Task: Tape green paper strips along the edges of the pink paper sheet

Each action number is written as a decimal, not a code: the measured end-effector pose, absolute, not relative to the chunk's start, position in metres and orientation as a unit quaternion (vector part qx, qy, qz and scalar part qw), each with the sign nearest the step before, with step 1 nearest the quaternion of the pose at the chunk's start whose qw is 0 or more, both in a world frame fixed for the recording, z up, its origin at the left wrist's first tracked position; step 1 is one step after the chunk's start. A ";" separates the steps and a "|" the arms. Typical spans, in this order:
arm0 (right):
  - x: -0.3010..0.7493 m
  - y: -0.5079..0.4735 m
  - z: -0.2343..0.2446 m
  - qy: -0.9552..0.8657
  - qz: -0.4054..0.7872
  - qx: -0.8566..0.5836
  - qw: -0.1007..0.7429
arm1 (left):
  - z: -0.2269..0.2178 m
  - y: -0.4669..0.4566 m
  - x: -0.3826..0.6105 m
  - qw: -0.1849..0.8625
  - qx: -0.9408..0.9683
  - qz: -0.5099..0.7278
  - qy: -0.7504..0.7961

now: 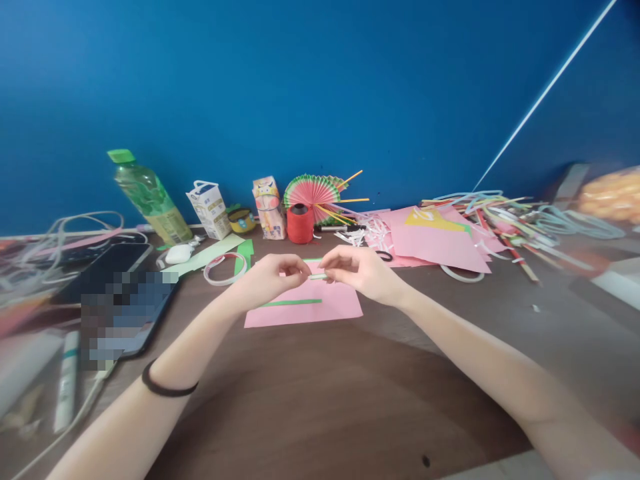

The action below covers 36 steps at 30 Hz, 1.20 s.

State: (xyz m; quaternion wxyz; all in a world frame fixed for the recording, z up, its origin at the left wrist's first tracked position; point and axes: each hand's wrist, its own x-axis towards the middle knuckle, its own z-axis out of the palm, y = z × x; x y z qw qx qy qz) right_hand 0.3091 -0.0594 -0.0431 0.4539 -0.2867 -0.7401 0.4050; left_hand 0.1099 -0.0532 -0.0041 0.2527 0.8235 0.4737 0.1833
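Both ends of a small paper strip are pinched by left hand and right hand above a pink sheet on the worktop.

Home craft desk: brown tabletop against a blue wall; pink paper sheets, folded paper fan, red thread spool, tape roll, drink bottle, milk carton, smartphone.

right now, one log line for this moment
left hand: pinching green strip | right hand: pinching same strip | under hands: pink sheet | table
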 end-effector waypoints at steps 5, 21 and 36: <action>0.309 -0.058 -0.042 -0.731 0.436 -0.265 0.454 | -0.003 -0.054 0.108 0.310 0.815 0.168 0.460; 0.307 -0.060 -0.043 -0.783 0.342 -0.324 0.405 | -0.005 -0.059 0.115 0.278 0.826 0.171 0.460; 0.314 -0.054 -0.045 -0.773 0.366 -0.333 0.396 | -0.025 -0.043 0.109 0.212 0.786 0.175 0.554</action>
